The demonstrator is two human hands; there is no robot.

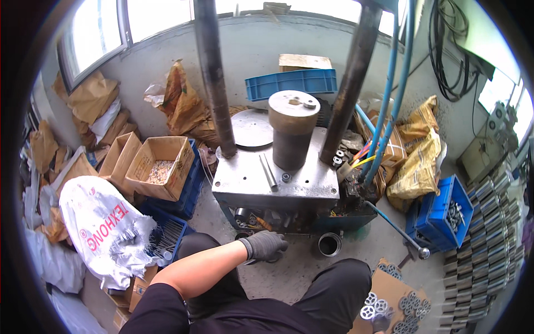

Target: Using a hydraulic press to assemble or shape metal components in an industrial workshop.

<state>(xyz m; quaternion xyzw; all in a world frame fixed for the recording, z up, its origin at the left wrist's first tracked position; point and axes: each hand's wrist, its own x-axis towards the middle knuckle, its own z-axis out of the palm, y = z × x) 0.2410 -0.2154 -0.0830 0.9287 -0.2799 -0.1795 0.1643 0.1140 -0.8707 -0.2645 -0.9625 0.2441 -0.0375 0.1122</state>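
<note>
My left hand [266,246], in a dark grey glove, hangs above my lap in front of the press table [306,189]. Its fingers look curled; what they hold, if anything, is hidden. Down at the lower right, my gloved right hand [380,323] reaches to spoked metal discs [381,305] on a sheet of cardboard [384,282]. The fingers there are too small and dark to read. On the press table stand a thick dark cylinder [292,145] with a pale top, a metal rod [267,171] lying flat, and a small ring [286,177].
Two steel columns [214,78] rise from the table. A lever with a ball end [424,253] juts out at right. A hollow cylinder [329,245] stands on the floor. Blue crates [445,211], stacked metal tubes [484,245], a cardboard box [161,167] and a white sack [100,222] surround me.
</note>
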